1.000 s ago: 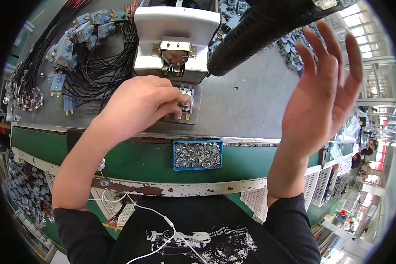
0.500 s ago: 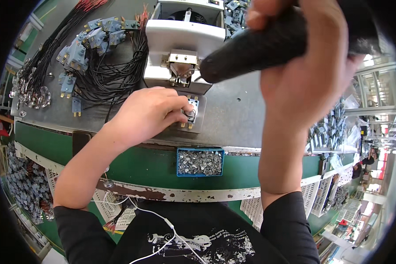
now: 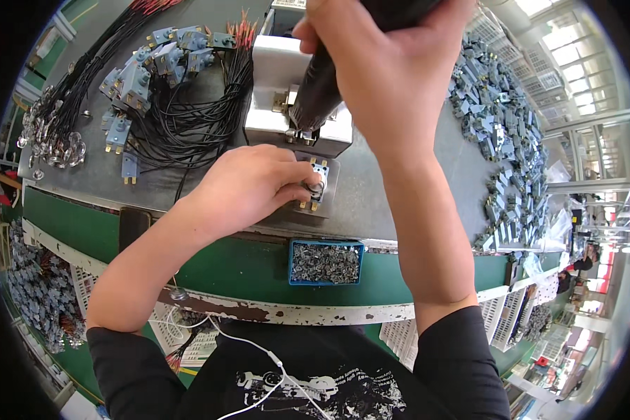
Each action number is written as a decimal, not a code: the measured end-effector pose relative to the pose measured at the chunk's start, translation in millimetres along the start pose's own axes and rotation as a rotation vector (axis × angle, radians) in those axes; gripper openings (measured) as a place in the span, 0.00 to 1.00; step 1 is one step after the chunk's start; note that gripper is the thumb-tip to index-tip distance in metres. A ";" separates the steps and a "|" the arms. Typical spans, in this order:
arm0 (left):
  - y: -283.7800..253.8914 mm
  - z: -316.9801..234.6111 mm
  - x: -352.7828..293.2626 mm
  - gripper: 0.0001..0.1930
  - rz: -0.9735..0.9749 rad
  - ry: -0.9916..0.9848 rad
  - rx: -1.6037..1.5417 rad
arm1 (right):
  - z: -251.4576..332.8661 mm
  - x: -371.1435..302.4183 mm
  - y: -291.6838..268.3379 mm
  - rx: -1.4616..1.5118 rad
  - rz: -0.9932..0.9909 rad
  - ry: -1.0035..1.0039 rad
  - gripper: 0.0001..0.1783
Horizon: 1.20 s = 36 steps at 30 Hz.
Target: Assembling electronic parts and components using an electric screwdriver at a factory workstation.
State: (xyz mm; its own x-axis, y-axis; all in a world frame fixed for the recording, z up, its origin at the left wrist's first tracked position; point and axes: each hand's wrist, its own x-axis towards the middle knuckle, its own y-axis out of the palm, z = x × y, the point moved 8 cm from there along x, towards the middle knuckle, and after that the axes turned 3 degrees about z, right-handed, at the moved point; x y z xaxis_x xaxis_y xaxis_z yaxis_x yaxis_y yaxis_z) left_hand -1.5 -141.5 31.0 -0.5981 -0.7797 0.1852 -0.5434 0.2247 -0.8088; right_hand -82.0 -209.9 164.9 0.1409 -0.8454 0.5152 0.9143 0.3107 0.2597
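Observation:
My left hand (image 3: 248,183) is closed, thumb and forefinger pinching a small grey switch-like part (image 3: 320,170) with brass terminals. The part lies on a flat metal plate (image 3: 334,187) in front of a white screw feeder (image 3: 278,66). Gripped in my right hand (image 3: 399,87) is a black powered screwdriver (image 3: 320,87). Its lower end points down at the feeder's metal outlet (image 3: 281,102); the tip itself is hidden behind the outlet and tool body. The upper part of the tool runs out of the picture.
Left of the feeder lie black wires (image 3: 182,129) attached to several blue-grey switches (image 3: 131,87). More such parts form a heap (image 3: 500,136) at the right. A blue tray (image 3: 325,283) of small metal pieces sits at the bench's front edge. White cable (image 3: 248,341) hangs before my shirt.
My right hand has brought the screwdriver left and tilted it more upright, its end now over the feeder's outlet. My left hand keeps its pinch on the part. The whole view has shifted slightly.

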 end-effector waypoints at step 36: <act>2.0 0.6 -5.2 0.14 -0.052 0.020 -0.009 | -6.1 4.6 1.6 -0.026 0.093 -0.013 0.31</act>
State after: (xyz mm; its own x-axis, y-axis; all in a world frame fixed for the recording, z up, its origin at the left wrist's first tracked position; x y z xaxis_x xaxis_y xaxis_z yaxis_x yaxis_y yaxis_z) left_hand 0.9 -137.4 28.1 -0.5808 -0.7786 0.2378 -0.5789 0.1896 -0.7930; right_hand -77.5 -215.9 162.7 0.2207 -0.8080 0.5463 0.9073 0.3756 0.1889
